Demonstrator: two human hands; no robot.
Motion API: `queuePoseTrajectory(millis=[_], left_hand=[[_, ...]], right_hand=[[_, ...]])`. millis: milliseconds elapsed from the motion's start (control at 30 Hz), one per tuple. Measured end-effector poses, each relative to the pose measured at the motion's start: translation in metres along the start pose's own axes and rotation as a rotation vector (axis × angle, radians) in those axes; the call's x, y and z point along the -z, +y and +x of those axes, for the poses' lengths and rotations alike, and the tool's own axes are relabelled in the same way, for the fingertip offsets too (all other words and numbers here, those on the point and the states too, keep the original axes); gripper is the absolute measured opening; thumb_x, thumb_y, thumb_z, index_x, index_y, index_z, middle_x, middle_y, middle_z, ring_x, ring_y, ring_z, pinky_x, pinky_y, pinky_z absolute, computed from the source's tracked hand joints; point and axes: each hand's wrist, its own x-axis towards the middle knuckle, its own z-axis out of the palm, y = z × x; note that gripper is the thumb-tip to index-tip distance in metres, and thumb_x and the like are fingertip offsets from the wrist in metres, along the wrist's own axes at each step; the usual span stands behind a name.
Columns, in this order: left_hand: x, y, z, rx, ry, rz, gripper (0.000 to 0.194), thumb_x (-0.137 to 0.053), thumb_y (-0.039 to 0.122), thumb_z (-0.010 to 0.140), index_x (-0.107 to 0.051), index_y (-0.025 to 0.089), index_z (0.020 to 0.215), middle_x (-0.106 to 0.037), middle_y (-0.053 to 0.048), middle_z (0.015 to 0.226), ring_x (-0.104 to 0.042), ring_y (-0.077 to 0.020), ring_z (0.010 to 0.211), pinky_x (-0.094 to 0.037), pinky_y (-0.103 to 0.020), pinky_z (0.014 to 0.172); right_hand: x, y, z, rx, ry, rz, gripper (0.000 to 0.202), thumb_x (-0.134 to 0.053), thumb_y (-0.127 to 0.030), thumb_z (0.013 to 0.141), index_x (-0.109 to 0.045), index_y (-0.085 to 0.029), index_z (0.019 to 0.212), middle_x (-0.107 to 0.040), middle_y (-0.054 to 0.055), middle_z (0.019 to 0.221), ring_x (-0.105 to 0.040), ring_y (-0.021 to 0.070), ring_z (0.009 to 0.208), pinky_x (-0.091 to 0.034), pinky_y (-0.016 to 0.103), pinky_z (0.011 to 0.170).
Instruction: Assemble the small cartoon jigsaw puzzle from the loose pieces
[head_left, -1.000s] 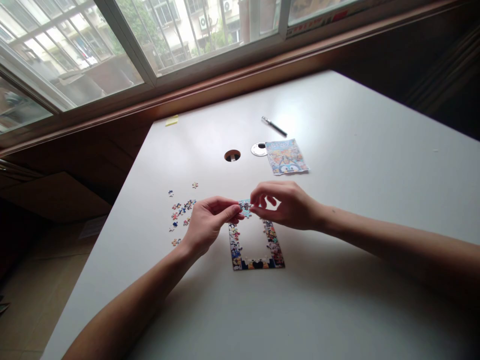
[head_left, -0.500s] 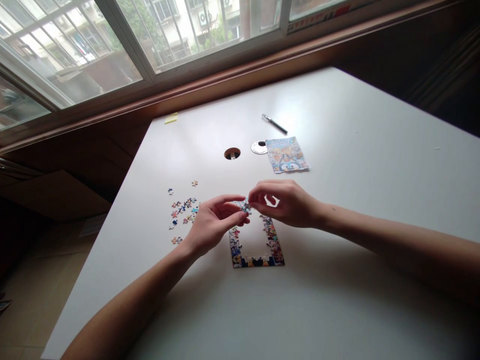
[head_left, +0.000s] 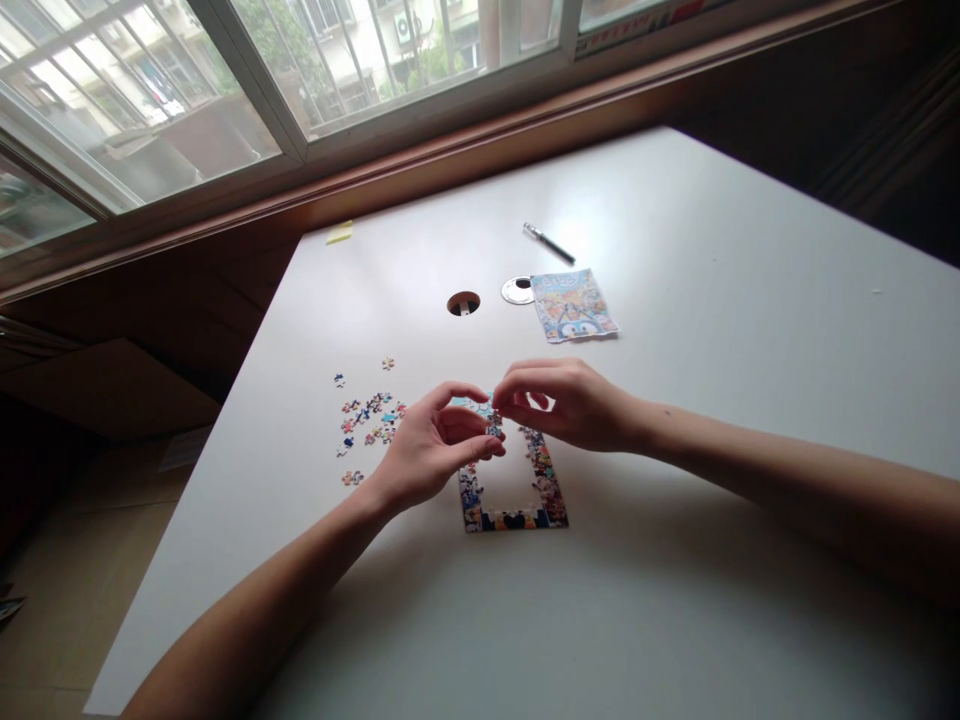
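A partly assembled jigsaw frame [head_left: 553, 490] lies on the white table, its sides and bottom edge joined around a bare middle. Over its upper left part is my left hand [head_left: 431, 445], thumb and fingers apart in a curve. My right hand [head_left: 559, 400] is above the top of the frame, fingertips pinched at a small puzzle piece [head_left: 494, 424] that hangs between the two hands. The top edge of the jigsaw is partly hidden by my hands. Several loose pieces [head_left: 373, 408] are scattered to the left of my left hand.
Beyond the hands, a creased picture sheet [head_left: 574, 306] overlaps a round metal cover [head_left: 517, 291]. A pen [head_left: 549, 243] lies behind them. A round hole [head_left: 463, 303] opens in the white table [head_left: 637, 600]. Yellow tape [head_left: 340, 232] marks the far left edge.
My left thumb and fingers have spread wider and come away from the piece. The fingers of my right hand have closed up slightly, and the piece now hangs lower and shows more.
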Motion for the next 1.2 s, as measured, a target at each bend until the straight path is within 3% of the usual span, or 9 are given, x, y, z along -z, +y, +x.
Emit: queuePoseTrajectory(millis=[267,367,500,600,700,933,1200], left_hand=[[0.002,-0.001,0.001,-0.048,0.02,0.01,0.031,-0.074,0.031,0.087,-0.053,0.019,0.107,-0.075,-0.006,0.085,-0.075,-0.0206,0.079,-0.059,-0.032,0.072],[0.004,-0.004,0.003,-0.116,0.095,0.084,0.026,-0.067,0.03,0.092,-0.052,0.018,0.109,-0.074,-0.008,0.093,-0.073,-0.0194,0.083,-0.06,-0.034,0.077],[0.009,-0.014,0.006,-0.341,0.21,0.53,0.012,-0.06,0.022,0.093,-0.063,0.019,0.105,-0.072,-0.009,0.105,-0.068,-0.0201,0.099,-0.056,-0.038,0.089],[0.012,-0.022,0.008,-0.564,0.12,0.849,0.016,-0.057,0.015,0.091,-0.068,0.02,0.101,-0.072,-0.008,0.106,-0.063,-0.0223,0.105,-0.053,-0.042,0.096],[0.013,-0.027,0.008,-0.686,0.066,0.995,0.02,-0.058,0.014,0.09,-0.07,0.02,0.105,-0.071,-0.008,0.112,-0.06,-0.0238,0.11,-0.052,-0.044,0.097],[0.014,-0.033,0.005,-0.685,0.033,1.136,0.03,-0.059,0.018,0.09,-0.067,0.022,0.118,-0.07,-0.007,0.123,-0.059,-0.0249,0.118,-0.046,-0.044,0.102],[0.012,-0.032,0.005,-0.657,0.002,1.157,0.027,-0.057,0.018,0.091,-0.069,0.023,0.115,-0.07,-0.007,0.124,-0.061,-0.0235,0.117,-0.044,-0.043,0.102]], right_hand=[[0.004,0.003,0.0,-0.011,-0.064,-0.052,0.006,-0.062,-0.014,0.084,-0.067,-0.017,0.085,-0.066,0.002,0.076,-0.057,0.0095,0.063,-0.046,0.022,0.059],[0.01,0.004,0.002,-0.037,-0.07,-0.15,0.005,-0.063,-0.014,0.08,-0.067,-0.017,0.081,-0.064,0.001,0.073,-0.055,0.0096,0.061,-0.045,0.023,0.058],[0.028,0.009,0.005,-0.169,-0.178,-0.302,0.005,-0.064,-0.017,0.079,-0.068,-0.018,0.077,-0.065,0.0,0.068,-0.055,0.0108,0.06,-0.042,0.026,0.057],[0.038,0.01,0.006,-0.264,-0.28,-0.334,0.007,-0.064,-0.02,0.079,-0.069,-0.019,0.074,-0.066,0.0,0.065,-0.056,0.0112,0.058,-0.041,0.026,0.055],[0.037,0.009,0.007,-0.289,-0.333,-0.308,0.007,-0.064,-0.02,0.079,-0.069,-0.019,0.074,-0.067,0.0,0.067,-0.056,0.0116,0.059,-0.041,0.026,0.056],[0.023,0.01,0.004,-0.251,-0.331,-0.236,0.007,-0.064,-0.014,0.076,-0.068,-0.018,0.072,-0.065,-0.001,0.066,-0.054,0.0103,0.058,-0.039,0.024,0.055],[0.018,0.015,0.001,-0.224,-0.352,-0.234,0.008,-0.063,-0.015,0.077,-0.067,-0.019,0.071,-0.063,-0.002,0.066,-0.052,0.0102,0.058,-0.037,0.024,0.056]])
